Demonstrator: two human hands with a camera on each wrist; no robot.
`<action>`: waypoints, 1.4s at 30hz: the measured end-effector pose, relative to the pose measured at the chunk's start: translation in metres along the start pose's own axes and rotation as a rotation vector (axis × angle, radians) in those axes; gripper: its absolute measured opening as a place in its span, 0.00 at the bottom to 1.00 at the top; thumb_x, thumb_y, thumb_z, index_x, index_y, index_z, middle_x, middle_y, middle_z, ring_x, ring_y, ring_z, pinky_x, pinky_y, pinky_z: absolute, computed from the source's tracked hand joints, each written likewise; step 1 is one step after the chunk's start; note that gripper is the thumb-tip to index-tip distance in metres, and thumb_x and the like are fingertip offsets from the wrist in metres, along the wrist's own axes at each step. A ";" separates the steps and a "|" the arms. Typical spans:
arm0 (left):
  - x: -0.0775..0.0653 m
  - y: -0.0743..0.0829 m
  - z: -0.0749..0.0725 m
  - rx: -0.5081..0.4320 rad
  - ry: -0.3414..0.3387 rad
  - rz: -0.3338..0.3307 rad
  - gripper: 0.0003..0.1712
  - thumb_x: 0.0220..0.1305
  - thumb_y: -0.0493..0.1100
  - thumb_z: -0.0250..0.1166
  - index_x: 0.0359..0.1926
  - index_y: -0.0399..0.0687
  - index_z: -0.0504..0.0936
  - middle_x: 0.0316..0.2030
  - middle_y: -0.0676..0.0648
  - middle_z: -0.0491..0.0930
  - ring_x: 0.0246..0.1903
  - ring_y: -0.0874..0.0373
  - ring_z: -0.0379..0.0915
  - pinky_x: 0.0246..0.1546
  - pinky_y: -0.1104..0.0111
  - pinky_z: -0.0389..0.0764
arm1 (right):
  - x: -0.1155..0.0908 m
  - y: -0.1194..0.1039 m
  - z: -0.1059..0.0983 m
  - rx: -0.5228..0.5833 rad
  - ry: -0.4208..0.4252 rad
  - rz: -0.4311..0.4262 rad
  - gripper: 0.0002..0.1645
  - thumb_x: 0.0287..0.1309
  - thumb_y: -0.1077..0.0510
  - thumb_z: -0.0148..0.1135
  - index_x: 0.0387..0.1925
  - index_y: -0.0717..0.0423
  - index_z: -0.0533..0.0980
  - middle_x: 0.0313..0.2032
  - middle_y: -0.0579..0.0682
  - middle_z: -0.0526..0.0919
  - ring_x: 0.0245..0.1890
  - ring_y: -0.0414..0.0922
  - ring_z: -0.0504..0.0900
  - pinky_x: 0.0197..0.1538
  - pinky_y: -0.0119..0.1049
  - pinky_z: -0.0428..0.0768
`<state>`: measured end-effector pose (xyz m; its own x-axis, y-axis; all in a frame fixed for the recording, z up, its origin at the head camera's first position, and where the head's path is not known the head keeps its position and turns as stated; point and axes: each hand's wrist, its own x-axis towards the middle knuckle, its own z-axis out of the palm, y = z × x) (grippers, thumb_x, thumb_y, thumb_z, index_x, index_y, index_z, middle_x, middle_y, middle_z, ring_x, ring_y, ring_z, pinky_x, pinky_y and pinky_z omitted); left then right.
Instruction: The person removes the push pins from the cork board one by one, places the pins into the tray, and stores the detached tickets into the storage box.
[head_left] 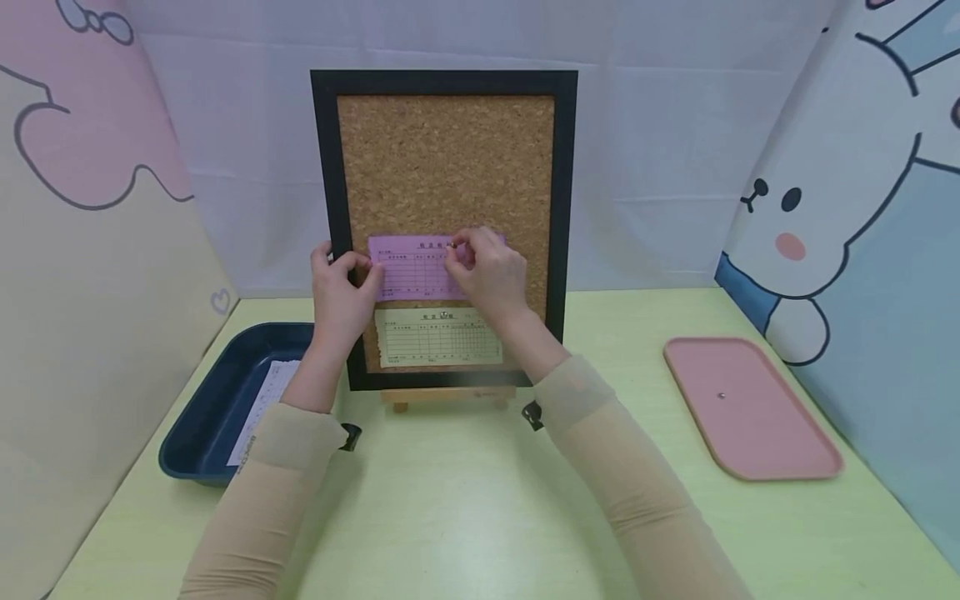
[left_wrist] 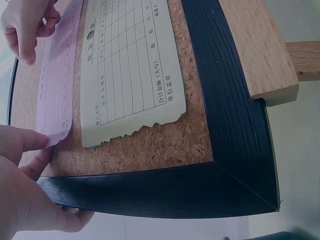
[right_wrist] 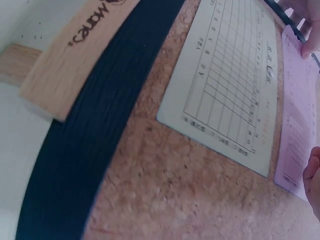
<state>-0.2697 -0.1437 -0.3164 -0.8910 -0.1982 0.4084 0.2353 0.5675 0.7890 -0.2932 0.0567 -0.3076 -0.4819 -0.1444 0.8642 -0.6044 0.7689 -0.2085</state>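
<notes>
A black-framed corkboard (head_left: 450, 158) stands upright on a wooden easel. Across its lower half lies a pink receipt slip (head_left: 408, 279), whose ragged left edge my left hand (head_left: 337, 296) pinches between thumb and finger; other fingers of that hand reach behind the frame (left_wrist: 150, 192). At the slip's top middle, my right hand (head_left: 491, 271) pinches a tiny thumbtack, mostly hidden by the fingertips. Below the pink slip, a pale yellow receipt slip (head_left: 438, 342) is fixed to the cork by a silver thumbtack (head_left: 444, 315) at its top middle.
At the left, a dark blue tray (head_left: 191, 417) holds white printed paper (head_left: 262, 400), partly behind my left forearm. A pink tray (head_left: 757, 442) on the right bears a single thumbtack (head_left: 722, 396). The easel's wooden ledge (head_left: 450, 396) supports the frame's bottom.
</notes>
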 end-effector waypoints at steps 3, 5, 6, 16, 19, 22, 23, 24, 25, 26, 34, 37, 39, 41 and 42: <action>0.000 0.001 -0.001 0.006 -0.002 0.001 0.17 0.65 0.49 0.59 0.39 0.36 0.79 0.70 0.40 0.47 0.67 0.41 0.50 0.64 0.55 0.61 | 0.001 0.000 -0.005 -0.001 -0.004 -0.026 0.07 0.56 0.57 0.62 0.34 0.57 0.78 0.23 0.48 0.77 0.19 0.38 0.72 0.20 0.29 0.68; -0.001 0.001 -0.002 0.013 -0.004 -0.004 0.17 0.65 0.49 0.59 0.39 0.36 0.78 0.71 0.40 0.47 0.67 0.40 0.50 0.64 0.54 0.61 | 0.002 0.000 -0.009 -0.003 -0.001 -0.046 0.07 0.56 0.58 0.62 0.34 0.58 0.78 0.23 0.48 0.77 0.19 0.39 0.72 0.20 0.29 0.68; -0.001 0.001 -0.003 0.013 -0.007 -0.009 0.18 0.65 0.49 0.59 0.39 0.36 0.78 0.71 0.41 0.47 0.68 0.41 0.49 0.64 0.54 0.61 | 0.002 -0.001 -0.012 -0.004 -0.001 -0.054 0.07 0.56 0.58 0.62 0.34 0.58 0.78 0.23 0.48 0.77 0.19 0.39 0.72 0.20 0.29 0.68; -0.002 -0.001 -0.011 0.008 0.010 0.030 0.16 0.64 0.46 0.60 0.36 0.34 0.78 0.68 0.38 0.52 0.65 0.42 0.54 0.62 0.53 0.64 | 0.003 0.000 -0.041 0.026 -0.032 -0.081 0.05 0.56 0.60 0.61 0.32 0.59 0.78 0.22 0.49 0.76 0.20 0.40 0.71 0.21 0.29 0.67; -0.002 -0.003 -0.013 0.007 0.022 0.058 0.15 0.63 0.45 0.61 0.34 0.33 0.79 0.66 0.38 0.55 0.63 0.43 0.57 0.61 0.53 0.66 | 0.002 0.003 -0.050 0.046 -0.033 -0.089 0.05 0.55 0.61 0.61 0.33 0.59 0.78 0.22 0.49 0.75 0.21 0.40 0.70 0.22 0.30 0.67; -0.002 -0.003 -0.016 0.012 0.030 0.072 0.15 0.63 0.44 0.62 0.33 0.33 0.79 0.65 0.38 0.57 0.63 0.44 0.59 0.60 0.53 0.66 | 0.002 0.007 -0.058 0.056 -0.028 -0.105 0.04 0.54 0.62 0.62 0.32 0.60 0.78 0.22 0.50 0.76 0.21 0.41 0.71 0.22 0.30 0.67; -0.002 -0.003 -0.017 0.017 0.032 0.075 0.15 0.63 0.44 0.62 0.33 0.33 0.79 0.64 0.38 0.58 0.63 0.45 0.59 0.60 0.53 0.66 | 0.002 0.008 -0.061 0.056 -0.025 -0.112 0.04 0.53 0.63 0.62 0.32 0.60 0.78 0.22 0.50 0.76 0.21 0.41 0.71 0.22 0.30 0.67; -0.002 -0.002 -0.018 0.021 0.033 0.075 0.14 0.63 0.44 0.62 0.33 0.33 0.78 0.64 0.39 0.58 0.62 0.45 0.60 0.60 0.53 0.67 | 0.002 0.009 -0.064 0.053 -0.022 -0.121 0.04 0.52 0.63 0.63 0.31 0.61 0.78 0.22 0.51 0.76 0.21 0.41 0.71 0.23 0.31 0.68; -0.002 -0.002 -0.019 0.027 0.032 0.072 0.14 0.63 0.44 0.62 0.33 0.33 0.79 0.64 0.39 0.58 0.62 0.46 0.60 0.58 0.53 0.68 | 0.003 0.011 -0.068 0.051 -0.021 -0.129 0.04 0.52 0.63 0.63 0.31 0.61 0.78 0.22 0.51 0.76 0.21 0.42 0.71 0.23 0.31 0.68; -0.003 -0.001 -0.021 0.031 0.032 0.069 0.14 0.63 0.44 0.62 0.33 0.34 0.78 0.64 0.40 0.59 0.62 0.46 0.60 0.57 0.53 0.70 | 0.003 0.012 -0.071 0.049 -0.020 -0.139 0.04 0.51 0.63 0.63 0.31 0.61 0.78 0.22 0.51 0.76 0.21 0.42 0.71 0.23 0.31 0.68; -0.005 0.009 -0.031 0.063 0.013 0.072 0.14 0.64 0.45 0.61 0.35 0.34 0.79 0.61 0.39 0.62 0.60 0.45 0.59 0.49 0.53 0.74 | 0.007 0.020 -0.101 0.005 -0.051 -0.178 0.05 0.53 0.63 0.62 0.31 0.63 0.78 0.21 0.52 0.76 0.20 0.44 0.71 0.23 0.33 0.69; -0.007 0.013 -0.034 0.087 -0.002 0.088 0.15 0.64 0.45 0.61 0.37 0.34 0.79 0.57 0.38 0.65 0.58 0.45 0.61 0.50 0.52 0.74 | 0.007 0.022 -0.113 -0.007 -0.051 -0.186 0.06 0.52 0.63 0.63 0.30 0.64 0.78 0.20 0.53 0.74 0.19 0.44 0.70 0.22 0.33 0.67; -0.008 0.015 -0.037 0.105 -0.012 0.101 0.15 0.65 0.46 0.60 0.38 0.34 0.79 0.53 0.38 0.68 0.55 0.46 0.63 0.50 0.53 0.74 | 0.007 0.026 -0.118 -0.014 -0.044 -0.198 0.06 0.52 0.63 0.63 0.30 0.64 0.78 0.19 0.53 0.74 0.18 0.44 0.69 0.22 0.33 0.65; -0.009 0.016 -0.039 0.120 -0.027 0.102 0.16 0.65 0.47 0.59 0.39 0.35 0.79 0.49 0.39 0.72 0.51 0.47 0.65 0.48 0.54 0.74 | 0.007 0.029 -0.124 -0.025 -0.034 -0.207 0.06 0.51 0.62 0.64 0.30 0.64 0.78 0.19 0.53 0.73 0.18 0.44 0.69 0.22 0.33 0.65; -0.010 0.017 -0.040 0.122 -0.035 0.103 0.16 0.66 0.47 0.59 0.39 0.36 0.79 0.47 0.40 0.73 0.50 0.47 0.66 0.48 0.55 0.73 | 0.007 0.030 -0.127 -0.032 -0.032 -0.211 0.06 0.51 0.62 0.64 0.30 0.64 0.78 0.19 0.53 0.74 0.18 0.44 0.69 0.22 0.33 0.65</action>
<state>-0.2409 -0.1637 -0.2885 -0.8782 -0.1072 0.4661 0.2791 0.6763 0.6817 -0.2340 0.1585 -0.2499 -0.3668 -0.3236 0.8722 -0.6737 0.7390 -0.0091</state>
